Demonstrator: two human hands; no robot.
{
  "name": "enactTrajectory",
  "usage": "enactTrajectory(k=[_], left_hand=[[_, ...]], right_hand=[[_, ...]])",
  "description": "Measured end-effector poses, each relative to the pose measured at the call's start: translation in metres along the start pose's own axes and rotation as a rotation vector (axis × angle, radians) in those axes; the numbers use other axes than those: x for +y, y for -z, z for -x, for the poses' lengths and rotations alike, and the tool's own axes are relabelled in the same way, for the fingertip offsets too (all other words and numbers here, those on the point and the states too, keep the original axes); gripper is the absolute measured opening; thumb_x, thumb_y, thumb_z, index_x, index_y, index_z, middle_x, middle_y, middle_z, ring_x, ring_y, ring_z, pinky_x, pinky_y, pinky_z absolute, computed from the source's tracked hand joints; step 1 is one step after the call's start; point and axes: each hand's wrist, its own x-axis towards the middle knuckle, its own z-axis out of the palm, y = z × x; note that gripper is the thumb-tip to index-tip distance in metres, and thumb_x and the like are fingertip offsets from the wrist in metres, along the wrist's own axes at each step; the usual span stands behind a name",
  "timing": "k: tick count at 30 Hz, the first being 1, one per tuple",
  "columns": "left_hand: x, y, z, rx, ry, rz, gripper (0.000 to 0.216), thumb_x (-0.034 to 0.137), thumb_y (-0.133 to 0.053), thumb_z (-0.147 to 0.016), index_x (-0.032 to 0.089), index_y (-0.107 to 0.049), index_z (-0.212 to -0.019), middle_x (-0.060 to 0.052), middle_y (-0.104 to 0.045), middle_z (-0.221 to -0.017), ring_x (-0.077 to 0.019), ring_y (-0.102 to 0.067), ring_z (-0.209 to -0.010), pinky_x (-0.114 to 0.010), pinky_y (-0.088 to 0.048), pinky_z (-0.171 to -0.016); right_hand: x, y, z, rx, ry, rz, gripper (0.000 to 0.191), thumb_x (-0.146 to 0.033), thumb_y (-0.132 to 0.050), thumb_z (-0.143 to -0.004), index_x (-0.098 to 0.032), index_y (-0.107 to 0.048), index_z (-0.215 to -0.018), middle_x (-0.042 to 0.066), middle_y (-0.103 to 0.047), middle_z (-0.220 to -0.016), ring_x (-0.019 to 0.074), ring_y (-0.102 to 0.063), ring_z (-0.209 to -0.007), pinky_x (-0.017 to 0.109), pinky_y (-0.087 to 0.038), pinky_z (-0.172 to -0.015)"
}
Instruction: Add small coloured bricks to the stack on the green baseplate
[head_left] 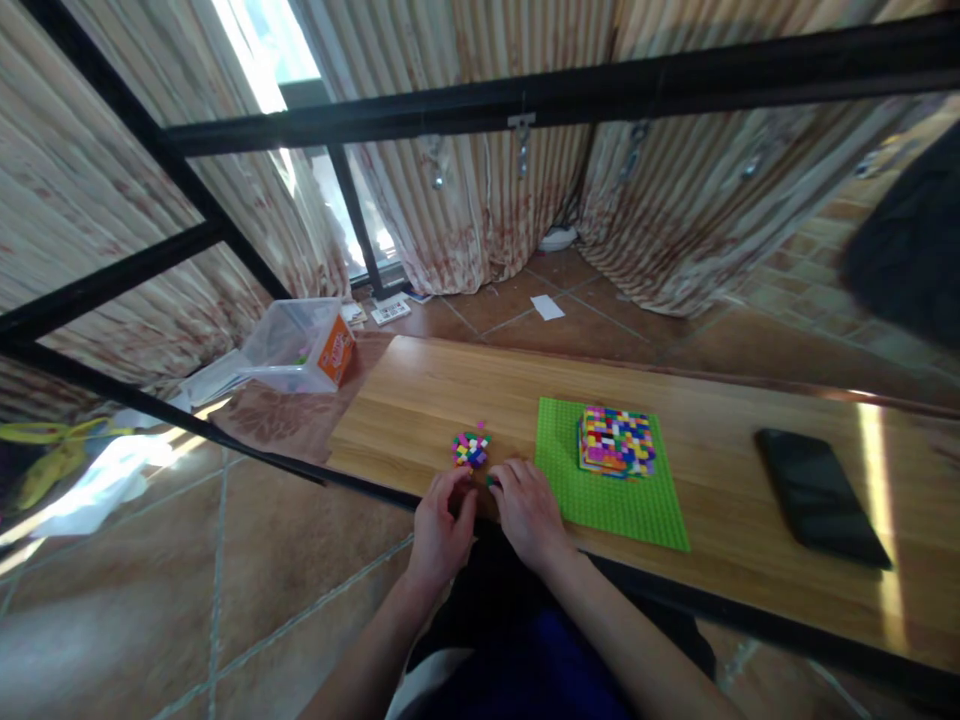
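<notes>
Small building bricks in mixed colours lie in a loose pile [470, 449] on the wooden table. Just below the pile, my left hand [439, 530] has its fingers curled together near the table's front edge; what they hold, if anything, is too small to make out. A small green brick [491, 481] shows at the fingertips of my right hand [531, 512], which is closed and rests beside the baseplate. On the green studded baseplate [562, 490] stands a multicoloured block of stacked bricks [616, 441].
A black phone-like slab [821, 495] lies on the right of the wooden table [720, 480]. A clear plastic bin [292, 350] with an orange label stands on the floor at left. Black metal bars [480, 110] cross in front of striped curtains [480, 210].
</notes>
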Motion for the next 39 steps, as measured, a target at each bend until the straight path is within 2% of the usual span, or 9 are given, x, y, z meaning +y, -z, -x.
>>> enactTrajectory(k=[5,9,11,14,18,25,33,36,39], left_hand=[[0.016,-0.004,0.002,-0.063,0.127,0.170,0.023,0.029,-0.058,-0.085,0.019,-0.065,-0.105,-0.006,-0.070,-0.099,-0.0197,-0.065,-0.090,-0.032,-0.049,-0.084],[0.026,-0.009,0.000,-0.192,0.263,0.437,0.018,0.031,-0.063,-0.081,0.018,-0.068,-0.093,-0.006,-0.071,-0.092,-0.0192,-0.065,-0.085,-0.029,-0.050,-0.079],[0.030,-0.012,0.000,-0.247,0.336,0.556,0.018,0.030,-0.066,-0.079,0.017,-0.068,-0.090,-0.005,-0.070,-0.086,-0.0175,-0.064,-0.079,-0.028,-0.050,-0.074],[0.036,-0.018,0.002,-0.290,0.383,0.645,0.017,0.028,-0.068,-0.077,0.016,-0.066,-0.090,-0.002,-0.068,-0.078,-0.0144,-0.062,-0.072,-0.026,-0.049,-0.070],[0.052,-0.026,0.005,-0.338,0.318,0.601,0.013,0.025,-0.067,-0.078,0.016,-0.066,-0.087,-0.001,-0.067,-0.078,-0.0136,-0.061,-0.074,-0.024,-0.048,-0.072],[0.070,-0.035,0.000,-0.442,0.168,0.421,0.008,0.023,-0.062,-0.081,0.015,-0.066,-0.081,-0.002,-0.064,-0.074,-0.0139,-0.058,-0.071,-0.024,-0.046,-0.069],[0.069,-0.040,-0.002,-0.526,0.242,0.530,0.011,0.024,-0.065,-0.077,0.014,-0.066,-0.081,-0.003,-0.064,-0.075,-0.0137,-0.058,-0.068,-0.025,-0.048,-0.066],[0.071,-0.041,-0.003,-0.545,0.287,0.563,0.012,0.025,-0.065,-0.076,0.014,-0.066,-0.083,-0.002,-0.063,-0.073,-0.0129,-0.058,-0.065,-0.025,-0.048,-0.064],[0.065,-0.042,-0.006,-0.476,0.286,0.529,0.013,0.026,-0.065,-0.077,0.015,-0.066,-0.084,0.000,-0.062,-0.071,-0.0114,-0.056,-0.061,-0.024,-0.047,-0.063]], right_hand=[[-0.007,0.011,0.011,0.065,-0.006,-0.133,0.012,-0.013,-0.048,-0.090,-0.019,-0.058,-0.091,0.007,-0.062,-0.091,0.0209,-0.054,-0.086,0.035,-0.045,-0.079],[-0.011,0.024,0.024,0.129,-0.015,-0.313,0.015,-0.014,-0.045,-0.092,-0.019,-0.059,-0.094,0.007,-0.063,-0.093,0.0188,-0.057,-0.088,0.032,-0.048,-0.079],[-0.008,0.030,0.031,0.161,-0.092,-0.427,0.015,-0.016,-0.048,-0.091,-0.020,-0.060,-0.099,0.007,-0.064,-0.095,0.0179,-0.059,-0.090,0.031,-0.049,-0.081],[-0.001,0.039,0.040,0.153,-0.310,-0.589,0.017,-0.024,-0.057,-0.087,-0.021,-0.062,-0.103,0.005,-0.066,-0.094,0.0170,-0.062,-0.086,0.030,-0.050,-0.079],[0.006,0.049,0.050,0.082,-0.518,-0.819,0.016,-0.033,-0.059,-0.084,-0.021,-0.067,-0.091,0.003,-0.069,-0.085,0.0169,-0.065,-0.079,0.028,-0.050,-0.074],[0.011,0.065,0.055,0.144,-0.655,-1.016,0.020,-0.039,-0.065,-0.077,-0.019,-0.070,-0.075,0.001,-0.068,-0.071,0.0155,-0.061,-0.070,0.027,-0.046,-0.067],[0.017,0.071,0.061,0.083,-0.753,-1.225,0.032,-0.047,-0.071,-0.069,-0.015,-0.071,-0.073,0.000,-0.063,-0.060,0.0091,-0.046,-0.052,0.022,-0.035,-0.049],[0.022,0.072,0.065,0.081,-0.764,-1.182,0.034,-0.049,-0.071,-0.069,-0.015,-0.072,-0.077,0.001,-0.063,-0.060,0.0102,-0.048,-0.051,0.023,-0.037,-0.049],[0.035,0.075,0.069,0.188,-0.746,-0.988,0.033,-0.049,-0.069,-0.073,-0.017,-0.073,-0.082,0.004,-0.068,-0.070,0.0145,-0.056,-0.060,0.027,-0.044,-0.056]])
